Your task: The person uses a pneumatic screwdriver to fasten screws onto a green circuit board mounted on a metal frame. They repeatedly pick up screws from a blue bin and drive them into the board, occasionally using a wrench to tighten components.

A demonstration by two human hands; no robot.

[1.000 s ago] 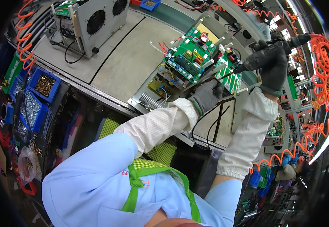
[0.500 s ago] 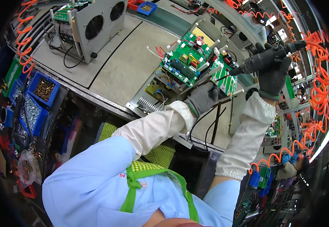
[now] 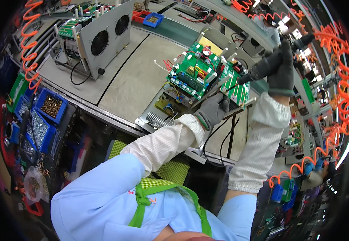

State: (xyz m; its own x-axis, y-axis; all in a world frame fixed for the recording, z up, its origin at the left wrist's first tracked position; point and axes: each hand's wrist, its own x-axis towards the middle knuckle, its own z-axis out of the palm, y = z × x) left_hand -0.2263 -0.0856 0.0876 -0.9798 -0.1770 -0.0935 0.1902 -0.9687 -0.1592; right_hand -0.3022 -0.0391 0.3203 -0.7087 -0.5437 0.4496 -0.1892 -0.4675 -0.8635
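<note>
My right hand (image 3: 280, 72), in a dark grey glove, is wrapped round a black air screwdriver (image 3: 258, 71). Its thin bit points down left, into the gap between a larger green circuit board (image 3: 191, 72) and a smaller green board (image 3: 237, 91). At the near end of that gap, close to the bit's tip, is my gloved left hand (image 3: 212, 111). Its fingers are bent together against the unit's edge; what they pinch, if anything, is hidden. Both boards belong to an open metal unit with a wire coil (image 3: 155, 119) at its near left corner.
Another metal unit with two round fans (image 3: 100, 42) stands on the bench at the far left. Blue bins of screws (image 3: 50, 105) sit at the left. An orange coiled hose (image 3: 343, 68) hangs at the right, and black cables (image 3: 222, 140) droop over the bench's front edge.
The screwdriver and my right hand have shifted slightly left and tilted a little more. My left hand stays at the gap between the boards. The whole view has moved slightly.
</note>
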